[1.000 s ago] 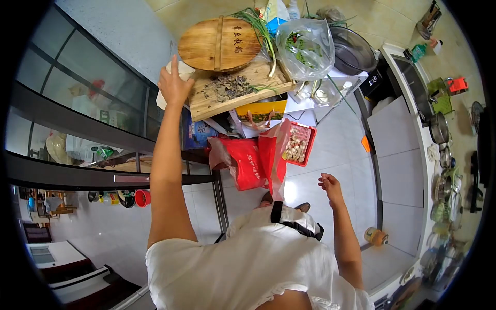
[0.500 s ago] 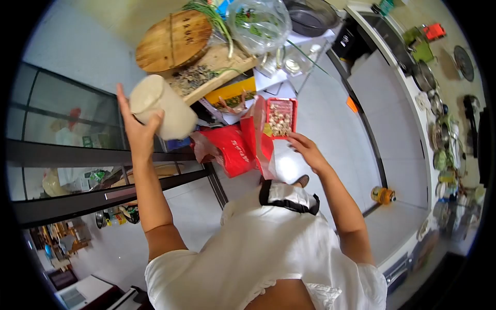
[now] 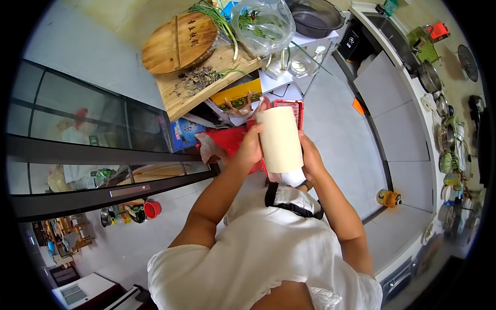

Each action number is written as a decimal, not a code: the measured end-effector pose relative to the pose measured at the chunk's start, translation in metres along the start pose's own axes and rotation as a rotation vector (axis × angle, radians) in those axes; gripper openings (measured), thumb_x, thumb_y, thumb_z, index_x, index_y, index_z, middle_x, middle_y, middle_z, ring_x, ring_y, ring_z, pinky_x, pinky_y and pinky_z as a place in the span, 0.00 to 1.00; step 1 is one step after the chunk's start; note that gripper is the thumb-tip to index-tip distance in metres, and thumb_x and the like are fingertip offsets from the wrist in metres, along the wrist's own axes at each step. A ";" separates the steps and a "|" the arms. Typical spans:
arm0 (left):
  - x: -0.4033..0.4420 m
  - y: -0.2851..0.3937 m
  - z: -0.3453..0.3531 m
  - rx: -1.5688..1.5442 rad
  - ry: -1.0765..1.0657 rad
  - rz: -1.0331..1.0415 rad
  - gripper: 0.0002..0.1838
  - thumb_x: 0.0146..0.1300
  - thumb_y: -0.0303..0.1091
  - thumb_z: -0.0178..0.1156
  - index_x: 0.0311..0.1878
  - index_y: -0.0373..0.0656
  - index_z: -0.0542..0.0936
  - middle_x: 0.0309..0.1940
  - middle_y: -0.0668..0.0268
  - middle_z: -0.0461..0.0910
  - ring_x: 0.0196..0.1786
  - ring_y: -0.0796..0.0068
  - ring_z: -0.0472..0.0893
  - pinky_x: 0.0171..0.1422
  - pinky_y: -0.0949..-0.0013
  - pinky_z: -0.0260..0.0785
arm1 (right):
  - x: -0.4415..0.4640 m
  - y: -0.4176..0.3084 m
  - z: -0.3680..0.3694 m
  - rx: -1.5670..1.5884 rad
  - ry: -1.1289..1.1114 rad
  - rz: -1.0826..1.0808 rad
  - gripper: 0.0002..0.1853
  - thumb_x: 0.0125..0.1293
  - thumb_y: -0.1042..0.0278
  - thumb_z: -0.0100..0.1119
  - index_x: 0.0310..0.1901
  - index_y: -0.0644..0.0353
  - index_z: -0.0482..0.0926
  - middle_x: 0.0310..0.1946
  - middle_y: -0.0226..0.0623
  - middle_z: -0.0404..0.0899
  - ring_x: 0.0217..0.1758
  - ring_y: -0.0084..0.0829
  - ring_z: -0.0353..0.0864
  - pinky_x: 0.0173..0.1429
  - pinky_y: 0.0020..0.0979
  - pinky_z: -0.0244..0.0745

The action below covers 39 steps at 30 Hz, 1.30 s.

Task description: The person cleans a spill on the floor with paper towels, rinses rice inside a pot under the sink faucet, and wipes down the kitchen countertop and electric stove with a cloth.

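Observation:
A cream paper towel roll (image 3: 280,139) is held up in front of my body, between both hands. My left hand (image 3: 251,146) grips its left side, with the fingers partly hidden behind it. On the right side, my right hand (image 3: 311,156) is closed against the roll, and its fingertips are mostly out of sight. Behind the roll, a red plastic basket (image 3: 295,107) shows only at its rim and top. A red plastic bag (image 3: 227,142) lies just beyond my left hand.
At the upper left, a wooden board (image 3: 178,103) carries a round wooden lid (image 3: 181,44) and dried bits. Nearby are a clear bag of greens (image 3: 263,31) and a dark basin (image 3: 316,19). A dark-framed glass door (image 3: 77,150) stands left. An oil bottle (image 3: 388,198) stands by the right cabinets.
My left hand has brought the roll from the left to the middle. My right hand has left the basket's edge and taken hold of the roll's right side.

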State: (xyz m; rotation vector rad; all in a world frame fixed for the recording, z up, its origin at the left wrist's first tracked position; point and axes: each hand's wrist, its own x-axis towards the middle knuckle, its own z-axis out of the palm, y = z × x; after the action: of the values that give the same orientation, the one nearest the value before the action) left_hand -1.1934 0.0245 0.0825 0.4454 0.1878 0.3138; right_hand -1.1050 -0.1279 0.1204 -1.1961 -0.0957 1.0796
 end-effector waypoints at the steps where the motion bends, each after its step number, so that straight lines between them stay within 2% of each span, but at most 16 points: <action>1: 0.000 -0.007 -0.001 0.005 0.057 -0.015 0.41 0.62 0.45 0.60 0.75 0.54 0.51 0.67 0.59 0.64 0.64 0.64 0.70 0.68 0.56 0.65 | -0.003 -0.002 0.000 -0.062 0.059 -0.077 0.24 0.75 0.49 0.42 0.59 0.62 0.71 0.52 0.35 0.77 0.54 0.25 0.75 0.58 0.27 0.70; 4: -0.002 -0.018 0.014 0.089 0.138 -0.160 0.38 0.64 0.50 0.60 0.72 0.52 0.56 0.64 0.59 0.67 0.62 0.64 0.73 0.63 0.57 0.70 | -0.004 -0.004 -0.012 -0.125 0.078 -0.115 0.22 0.74 0.52 0.44 0.56 0.62 0.71 0.50 0.33 0.77 0.52 0.24 0.75 0.57 0.26 0.69; 5: -0.005 -0.024 0.026 0.224 0.154 -0.031 0.36 0.63 0.53 0.60 0.69 0.47 0.60 0.61 0.59 0.71 0.60 0.64 0.75 0.60 0.58 0.73 | -0.004 -0.001 -0.015 -0.099 0.106 -0.136 0.21 0.74 0.53 0.45 0.56 0.62 0.71 0.49 0.33 0.77 0.51 0.23 0.75 0.56 0.26 0.69; 7: -0.005 -0.026 0.024 0.153 0.115 -0.117 0.36 0.63 0.55 0.60 0.68 0.45 0.62 0.60 0.59 0.72 0.59 0.64 0.75 0.60 0.58 0.72 | -0.004 0.003 -0.017 -0.048 0.160 -0.177 0.19 0.74 0.54 0.46 0.55 0.62 0.71 0.48 0.32 0.77 0.51 0.22 0.75 0.55 0.26 0.70; 10: -0.001 -0.029 0.012 0.030 0.111 -0.188 0.37 0.63 0.59 0.57 0.67 0.43 0.65 0.59 0.59 0.73 0.59 0.64 0.76 0.61 0.59 0.72 | -0.008 -0.001 -0.014 0.141 0.187 -0.112 0.18 0.74 0.58 0.47 0.57 0.62 0.71 0.48 0.33 0.77 0.51 0.22 0.75 0.55 0.26 0.70; 11: 0.001 -0.030 0.007 -0.014 0.116 -0.204 0.37 0.63 0.60 0.56 0.66 0.42 0.65 0.59 0.59 0.74 0.59 0.64 0.76 0.61 0.59 0.72 | -0.008 -0.002 -0.014 0.083 0.180 -0.125 0.18 0.73 0.59 0.48 0.57 0.62 0.71 0.48 0.33 0.77 0.50 0.22 0.76 0.54 0.26 0.71; 17: -0.004 -0.026 0.023 -0.135 -0.006 -0.136 0.42 0.65 0.68 0.45 0.69 0.42 0.63 0.62 0.58 0.72 0.61 0.63 0.75 0.65 0.59 0.69 | -0.013 -0.021 -0.023 -0.081 0.187 -0.234 0.17 0.72 0.64 0.50 0.57 0.64 0.72 0.48 0.34 0.79 0.49 0.23 0.77 0.53 0.27 0.72; 20: 0.004 -0.029 0.008 -0.235 -0.062 -0.084 0.44 0.64 0.70 0.42 0.73 0.45 0.56 0.70 0.58 0.62 0.70 0.61 0.65 0.72 0.56 0.60 | -0.031 -0.060 -0.018 -0.065 0.154 -0.337 0.16 0.71 0.65 0.51 0.56 0.63 0.74 0.47 0.34 0.80 0.48 0.23 0.78 0.53 0.27 0.73; 21: 0.006 -0.028 0.005 -0.256 -0.178 -0.051 0.45 0.64 0.69 0.43 0.74 0.48 0.53 0.73 0.59 0.56 0.73 0.60 0.60 0.74 0.53 0.55 | -0.039 -0.071 -0.022 -0.076 0.180 -0.355 0.15 0.71 0.65 0.51 0.55 0.62 0.74 0.46 0.33 0.80 0.46 0.22 0.78 0.52 0.26 0.73; 25: 0.002 -0.019 0.003 -0.234 -0.140 -0.042 0.45 0.62 0.69 0.44 0.75 0.52 0.52 0.74 0.61 0.54 0.74 0.60 0.59 0.75 0.52 0.53 | -0.060 -0.100 -0.053 -0.110 0.373 -0.458 0.14 0.70 0.64 0.54 0.53 0.61 0.77 0.44 0.33 0.81 0.44 0.22 0.79 0.50 0.25 0.73; 28: -0.002 -0.015 -0.002 -0.160 -0.140 0.023 0.47 0.60 0.70 0.47 0.75 0.50 0.52 0.74 0.61 0.55 0.74 0.60 0.59 0.75 0.52 0.53 | -0.079 -0.114 -0.096 -0.177 0.530 -0.507 0.14 0.70 0.63 0.52 0.52 0.61 0.76 0.44 0.34 0.80 0.46 0.24 0.79 0.52 0.26 0.73; 31: -0.005 -0.009 0.002 -0.080 -0.178 0.052 0.49 0.58 0.72 0.48 0.75 0.49 0.53 0.73 0.61 0.55 0.74 0.60 0.59 0.75 0.51 0.53 | -0.090 -0.114 -0.161 -0.057 0.605 -0.525 0.14 0.70 0.62 0.52 0.51 0.62 0.76 0.43 0.35 0.80 0.46 0.27 0.79 0.52 0.28 0.73; 34: -0.013 -0.011 -0.016 -0.178 -0.116 -0.065 0.50 0.55 0.68 0.57 0.73 0.44 0.56 0.71 0.58 0.61 0.71 0.59 0.63 0.74 0.51 0.56 | -0.098 -0.108 -0.201 -0.068 0.660 -0.551 0.12 0.70 0.61 0.52 0.46 0.61 0.76 0.40 0.34 0.79 0.43 0.27 0.79 0.47 0.27 0.74; 35: -0.013 -0.015 -0.028 -0.282 -0.047 -0.125 0.49 0.53 0.64 0.63 0.71 0.43 0.60 0.67 0.57 0.66 0.69 0.59 0.67 0.73 0.52 0.58 | -0.100 -0.101 -0.215 -0.167 0.737 -0.546 0.12 0.71 0.61 0.52 0.45 0.62 0.76 0.40 0.34 0.79 0.42 0.26 0.78 0.46 0.27 0.74; 38: -0.013 -0.024 -0.030 -0.328 -0.018 -0.199 0.48 0.51 0.63 0.65 0.69 0.42 0.63 0.64 0.57 0.70 0.67 0.59 0.69 0.72 0.52 0.59 | -0.081 -0.072 -0.241 -0.521 0.991 -0.573 0.12 0.71 0.62 0.51 0.42 0.63 0.75 0.37 0.34 0.78 0.38 0.24 0.75 0.42 0.27 0.71; 39: -0.012 -0.025 -0.025 -0.334 -0.043 -0.238 0.46 0.51 0.62 0.66 0.67 0.42 0.66 0.62 0.57 0.72 0.65 0.59 0.71 0.70 0.52 0.61 | -0.072 -0.058 -0.239 -0.670 0.989 -0.548 0.12 0.71 0.61 0.52 0.42 0.64 0.75 0.37 0.34 0.78 0.38 0.26 0.75 0.43 0.28 0.71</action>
State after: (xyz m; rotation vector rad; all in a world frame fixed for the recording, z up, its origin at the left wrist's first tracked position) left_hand -1.2040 0.0092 0.0508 0.0973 0.1410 0.0981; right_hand -0.9696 -0.3445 0.0972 -2.0354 -0.0066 -0.1269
